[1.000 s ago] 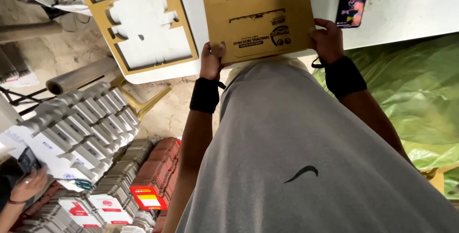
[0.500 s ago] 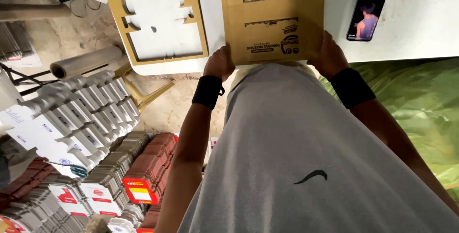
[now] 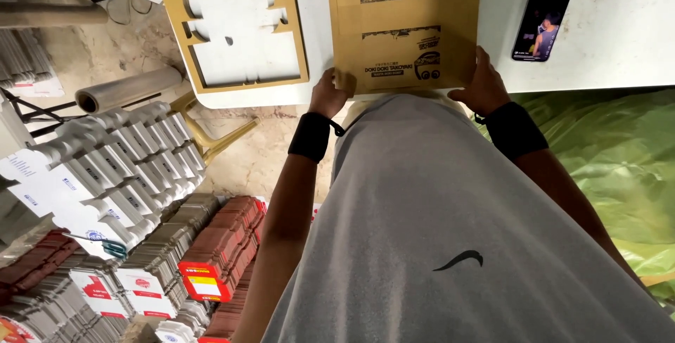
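A printed brown cardboard sheet (image 3: 404, 26) lies on the white table (image 3: 605, 40) in front of me. My left hand (image 3: 328, 94) grips its near left corner, and my right hand (image 3: 484, 84) holds its near right edge. Both wrists wear black bands. My grey shirt fills the lower middle of the view and hides the table's near edge below the sheet.
A brown cardboard frame with a box shape cut out (image 3: 232, 26) lies left of the sheet. A phone (image 3: 543, 16) with a lit screen rests at the right. Stacks of flat white and red box blanks (image 3: 119, 195) and a film roll (image 3: 130, 90) cover the floor left. Green plastic sheeting (image 3: 612, 160) is right.
The view has shifted so the table sits lower and closer. My hands have stayed on the near edge of the cardboard sheet. The person's hand seen at lower left is out of view.
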